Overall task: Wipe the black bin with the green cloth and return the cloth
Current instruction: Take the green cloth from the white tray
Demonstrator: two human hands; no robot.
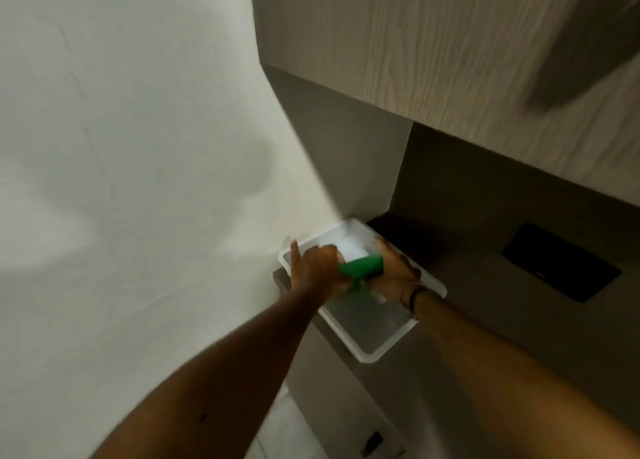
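The green cloth (363, 266) is bunched between my two hands, over a white tray-like container (377, 347) that sits on a counter corner. My left hand (315, 269) grips the cloth's left end with fingers curled. My right hand (394, 271) holds its right end; a dark band circles that wrist. Something white lies in the tray behind the cloth. The black bin is not in view. The picture is blurred.
A pale wall (121, 164) fills the left. A wood-grain upper cabinet (433, 49) hangs above. The grey counter (485, 285) carries a black rectangular panel (561, 264) at right. The tray's front corner juts past the counter edge.
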